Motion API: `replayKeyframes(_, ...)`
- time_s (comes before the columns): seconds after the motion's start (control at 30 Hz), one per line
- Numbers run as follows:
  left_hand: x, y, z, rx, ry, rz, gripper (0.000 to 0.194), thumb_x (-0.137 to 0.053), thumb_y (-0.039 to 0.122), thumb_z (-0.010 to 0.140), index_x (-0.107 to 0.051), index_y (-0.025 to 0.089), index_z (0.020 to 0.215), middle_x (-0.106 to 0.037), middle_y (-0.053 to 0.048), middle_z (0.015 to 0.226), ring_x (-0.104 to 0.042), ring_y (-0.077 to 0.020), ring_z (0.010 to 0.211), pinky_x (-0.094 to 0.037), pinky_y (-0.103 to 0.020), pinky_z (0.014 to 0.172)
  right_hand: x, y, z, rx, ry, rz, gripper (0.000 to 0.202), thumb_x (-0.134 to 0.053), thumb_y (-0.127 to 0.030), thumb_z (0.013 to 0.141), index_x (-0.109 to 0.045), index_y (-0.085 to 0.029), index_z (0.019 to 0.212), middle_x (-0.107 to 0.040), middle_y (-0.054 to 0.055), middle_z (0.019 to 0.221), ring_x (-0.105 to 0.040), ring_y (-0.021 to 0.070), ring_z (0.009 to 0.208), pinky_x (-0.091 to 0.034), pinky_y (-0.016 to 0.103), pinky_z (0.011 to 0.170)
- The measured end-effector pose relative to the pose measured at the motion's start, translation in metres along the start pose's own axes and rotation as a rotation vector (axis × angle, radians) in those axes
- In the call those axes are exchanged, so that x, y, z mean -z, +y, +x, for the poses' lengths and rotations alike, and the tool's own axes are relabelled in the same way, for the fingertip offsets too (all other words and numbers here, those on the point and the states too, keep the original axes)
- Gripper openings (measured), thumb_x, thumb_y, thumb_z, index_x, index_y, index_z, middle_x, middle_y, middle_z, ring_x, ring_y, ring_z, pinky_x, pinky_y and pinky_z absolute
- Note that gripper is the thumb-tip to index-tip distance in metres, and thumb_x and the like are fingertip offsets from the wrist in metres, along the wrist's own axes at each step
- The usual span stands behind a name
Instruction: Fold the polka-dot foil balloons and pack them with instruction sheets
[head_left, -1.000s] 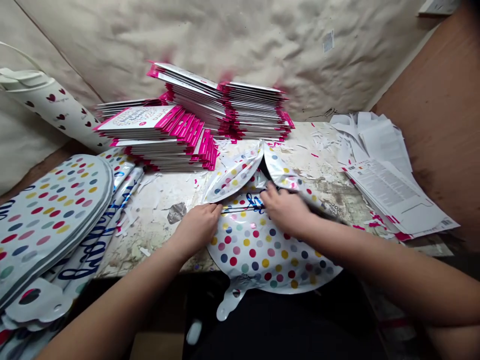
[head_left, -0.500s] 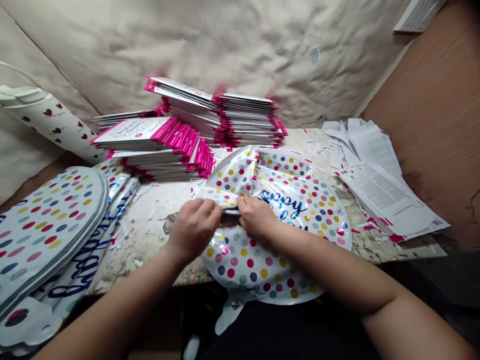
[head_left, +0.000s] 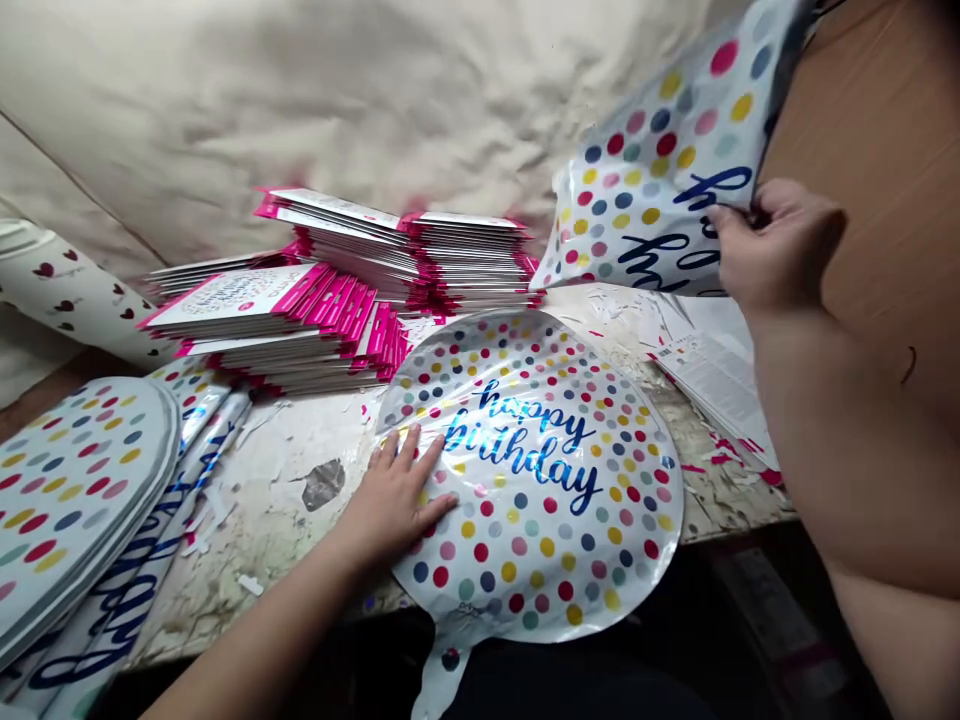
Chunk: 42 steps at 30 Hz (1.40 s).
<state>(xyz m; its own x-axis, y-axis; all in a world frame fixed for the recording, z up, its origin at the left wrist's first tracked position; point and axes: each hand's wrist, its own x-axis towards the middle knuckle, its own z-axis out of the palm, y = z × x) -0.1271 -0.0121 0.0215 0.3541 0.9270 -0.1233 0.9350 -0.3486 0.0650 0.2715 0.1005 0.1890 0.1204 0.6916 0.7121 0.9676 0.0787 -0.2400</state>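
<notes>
Balloon (head_left: 532, 560) lies flat on the table (head_left: 277, 445), its dotted face and blue lettering up, its near edge and tail (head_left: 444, 672) hanging past the table's front. Left hand (head_left: 390, 500) is open, fingers spread, palm side down on its left part. Right hand (head_left: 784, 245) is closed, thumb and fingers pinching a second dotted foil (head_left: 637, 170), raised off the table toward the wall (head_left: 450, 100) at the right. Whether that foil is one sheet or several layers, I cannot tell.

Beyond the balloon stand pink-edged packs (head_left: 322, 340), stacked and slightly fanned. A pile (head_left: 90, 450) of similar dotted foils is at the far left, well apart from the left hand. Papers (head_left: 701, 385) lie at the right, partly behind the raised foil and right arm.

Both foils look very light, thin and limp, with a slick, shiny skin that probably slides easily and creases at a touch. A flat, spread palm suits the balloon on the table, since it steadies without denting; its rim seam is likely the firmest place to pinch. The narrow tail looks weaker and could tear if pulled. For the raised foil, a pinch through all its layers should hold best; a loose grip might let it slip or fan open.
</notes>
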Motion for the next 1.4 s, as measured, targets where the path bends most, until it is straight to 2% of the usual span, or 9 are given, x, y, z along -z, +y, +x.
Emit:
replayKeyframes(0.17,0.013,-0.006,0.009,0.011,-0.027,-0.134,0.066,-0.040,0.060,0.081,-0.044,0.020,0.133,-0.035,-0.015,0.143,-0.029,-0.0381,0.130,-0.028,-0.051,0.102,0.024,-0.024,-0.086,0.502,0.143,0.183,0.016,-0.055,-0.024,0.084,-0.063,-0.024,0.098,-0.068,0.006,0.087,-0.064,0.0200,0.084,-0.052,0.032,0.076)
replayKeyframes(0.33,0.029,-0.024,0.022,0.229,0.246,-0.707,0.046,-0.042,0.054,0.083,-0.063,0.017,0.101,-0.065,-0.009,0.105,-0.059,-0.0257,0.099,-0.045,-0.039,0.089,-0.011,-0.031,-0.192,0.776,-0.288,0.507,0.030,-0.050,-0.007,0.083,-0.058,-0.012,0.112,-0.066,0.013,0.107,-0.061,0.0209,0.102,-0.054,0.033,0.085)
replayKeyframes(0.47,0.032,-0.020,0.051,0.326,0.237,-1.155,0.042,-0.055,0.053,0.077,-0.063,0.014,0.090,-0.067,-0.007,0.086,-0.063,-0.0187,0.079,-0.051,-0.033,0.076,-0.037,-0.021,-0.233,0.800,-0.392,0.425,0.028,-0.045,-0.006,0.086,-0.060,-0.010,0.110,-0.067,0.013,0.106,-0.060,0.0226,0.105,-0.054,0.037,0.087)
replayKeyframes(0.6,0.042,-0.001,0.095,0.343,0.185,-1.286,0.044,-0.063,0.054,0.069,-0.064,0.012,0.082,-0.066,-0.006,0.075,-0.063,-0.0146,0.069,-0.051,-0.027,0.069,-0.041,-0.019,-0.239,0.780,-0.403,0.434,0.028,-0.045,-0.008,0.088,-0.062,-0.011,0.110,-0.067,0.013,0.107,-0.059,0.0222,0.107,-0.054,0.037,0.088)
replayKeyframes(0.8,0.057,0.028,0.131,0.316,-0.603,-1.542,0.055,-0.063,0.066,0.062,-0.068,0.012,0.076,-0.069,-0.008,0.071,-0.063,-0.0164,0.059,-0.053,-0.025,0.054,-0.042,-0.019,-0.241,0.706,-0.429,0.493,0.029,-0.045,-0.009,0.087,-0.063,-0.014,0.110,-0.065,0.012,0.110,-0.058,0.0226,0.109,-0.052,0.038,0.090)
replayKeyframes(0.93,0.050,0.042,0.130,0.340,-0.539,-1.626,0.030,-0.081,0.029,0.057,-0.068,0.014,0.080,-0.071,-0.006,0.076,-0.067,-0.0180,0.071,-0.056,-0.025,0.066,-0.036,-0.016,-0.232,0.650,-0.631,0.638,0.032,-0.053,-0.018,0.084,-0.060,-0.015,0.115,-0.061,0.011,0.118,-0.053,0.0215,0.116,-0.048,0.037,0.095)
replayKeyframes(1.03,0.047,0.046,0.128,0.404,-0.544,-1.642,0.027,-0.079,0.025,0.060,-0.068,0.012,0.082,-0.071,-0.009,0.081,-0.068,-0.0224,0.078,-0.057,-0.031,0.073,-0.031,-0.016,-0.221,0.618,-0.748,0.665,0.038,-0.056,-0.023,0.082,-0.057,-0.012,0.119,-0.055,0.013,0.126,-0.047,0.0218,0.121,-0.044,0.036,0.100)
replayKeyframes(1.27,0.054,0.043,0.128,0.549,-0.666,-1.691,0.023,-0.067,0.020,0.072,-0.064,0.007,0.091,-0.070,-0.015,0.079,-0.069,-0.0259,0.069,-0.059,-0.033,0.062,-0.029,-0.026,-0.219,0.847,-0.755,0.436,0.050,-0.045,-0.009,0.079,-0.048,-0.010,0.128,-0.050,0.015,0.131,-0.041,0.0298,0.125,-0.044,0.049,0.096)
replayKeyframes(1.4,0.058,0.040,0.129,0.537,-0.646,-1.770,0.029,-0.059,0.024,0.079,-0.060,0.006,0.102,-0.070,-0.014,0.078,-0.068,-0.0243,0.070,-0.057,-0.032,0.065,-0.030,-0.033,-0.220,0.690,-0.625,0.543,0.035,-0.044,-0.010,0.084,-0.059,-0.016,0.115,-0.062,0.012,0.117,-0.057,0.0265,0.110,-0.052,0.045,0.085)
